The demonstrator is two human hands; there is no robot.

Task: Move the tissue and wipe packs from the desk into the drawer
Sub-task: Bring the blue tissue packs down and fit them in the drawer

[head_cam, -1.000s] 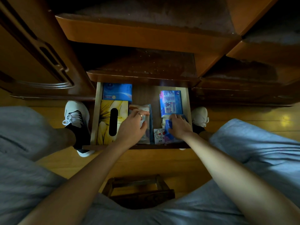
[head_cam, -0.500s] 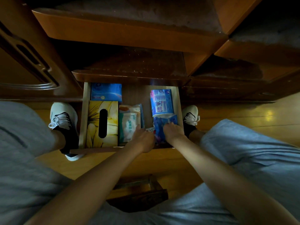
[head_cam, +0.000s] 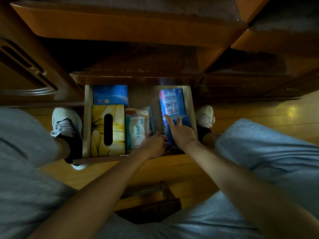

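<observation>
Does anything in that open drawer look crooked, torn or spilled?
Nothing looks torn or spilled. The yellow tissue box lies square along the drawer's left wall. Only the blue pack at the back right sits slightly tilted, its near end resting on the pack under the right hand. The left hand hides the middle front.

Both hands reach into the open wooden drawer (head_cam: 87, 121). The left hand (head_cam: 152, 144) has curled fingers at the near corner of a white-green wipe pack (head_cam: 137, 131). The right hand (head_cam: 181, 133) lies with straight fingers on a dark blue pack (head_cam: 185, 121), fingertips (head_cam: 167, 117) touching a blue tissue pack (head_cam: 172, 102) beyond. Left of the fingers lies a yellow tissue box (head_cam: 98, 130).
</observation>
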